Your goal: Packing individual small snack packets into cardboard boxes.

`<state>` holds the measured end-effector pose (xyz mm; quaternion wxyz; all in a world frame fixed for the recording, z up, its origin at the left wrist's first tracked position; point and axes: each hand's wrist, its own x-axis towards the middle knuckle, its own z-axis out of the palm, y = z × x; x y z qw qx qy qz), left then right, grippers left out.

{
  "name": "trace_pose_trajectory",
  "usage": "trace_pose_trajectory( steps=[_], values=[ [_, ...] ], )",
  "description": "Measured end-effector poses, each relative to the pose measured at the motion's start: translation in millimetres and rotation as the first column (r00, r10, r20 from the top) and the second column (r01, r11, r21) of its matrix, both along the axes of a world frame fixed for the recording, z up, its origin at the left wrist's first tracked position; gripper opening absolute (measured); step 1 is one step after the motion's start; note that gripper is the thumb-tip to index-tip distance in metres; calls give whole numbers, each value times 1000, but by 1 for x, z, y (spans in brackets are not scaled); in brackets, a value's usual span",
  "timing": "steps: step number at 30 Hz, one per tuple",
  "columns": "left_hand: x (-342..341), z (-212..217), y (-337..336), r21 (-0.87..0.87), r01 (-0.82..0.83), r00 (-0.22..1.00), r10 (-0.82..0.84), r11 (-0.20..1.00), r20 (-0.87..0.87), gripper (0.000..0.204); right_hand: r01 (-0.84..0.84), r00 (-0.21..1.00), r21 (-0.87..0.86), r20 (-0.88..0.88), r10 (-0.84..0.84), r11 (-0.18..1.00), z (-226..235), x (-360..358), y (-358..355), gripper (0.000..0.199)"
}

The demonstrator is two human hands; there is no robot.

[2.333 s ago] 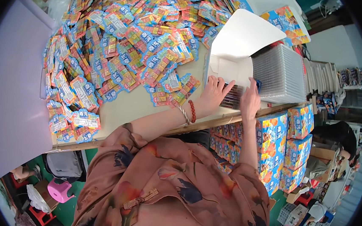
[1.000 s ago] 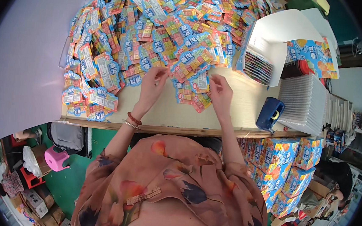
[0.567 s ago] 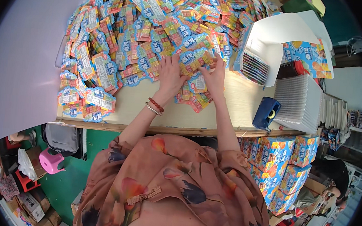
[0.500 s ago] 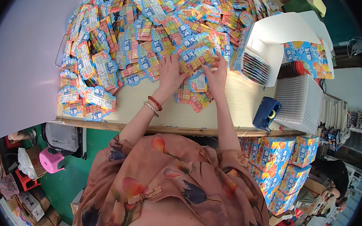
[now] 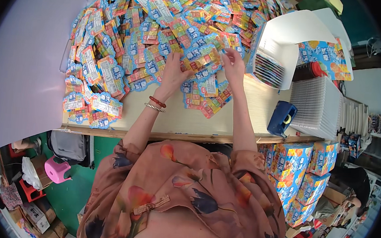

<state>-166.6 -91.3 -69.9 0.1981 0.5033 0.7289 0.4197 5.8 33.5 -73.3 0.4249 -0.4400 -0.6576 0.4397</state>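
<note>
Between my hands is a flat, blue-edged packet (image 5: 199, 59) with rows of coloured squares, tilted over the pile. My left hand (image 5: 172, 75), with red and silvery bracelets at its wrist, grips the packet's left end between thumb and fingers. At the packet's right end my right hand (image 5: 234, 71) has its fingertips pinched together; a small pale bit shows there, too small to make out. Below the hands, a few more packets (image 5: 214, 104) lie overlapping on the pale table (image 5: 155, 111). A large heap of the same packets (image 5: 134, 43) spreads behind and to the left.
At right stands an open white-lined box (image 5: 289, 55) with packets upright inside. Near it are a blue tape dispenser (image 5: 282, 118), a stack of clear trays (image 5: 314, 106) and a red-lidded dark container (image 5: 308, 71). Printed cartons (image 5: 290, 165) are stacked below the table's right edge.
My right hand has shifted slightly up and right, its fingertips drawing together at the packet's edge. My left hand has turned a little and stays at the packet's left end.
</note>
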Motion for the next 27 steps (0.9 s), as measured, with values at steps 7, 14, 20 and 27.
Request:
trace_pose_trajectory(
  steps=[7,14,20,27],
  values=[
    [6,-1,6,88,-33,973,52,996,-225,58,186,960,-232,251,-126,955,-19,14,-60,31],
    [8,7,43,7,-83,980,83,997,-183,74,66,992,-451,129,-8,890,-22,6,-47,23],
    [-12,14,54,-266,-17,994,-11,964,-105,76,5,940,-563,-278,-195,827,1,3,-60,16],
    [1,12,33,-94,82,995,-87,992,-43,32,131,985,-155,-92,-146,979,4,-17,-52,19]
  ],
)
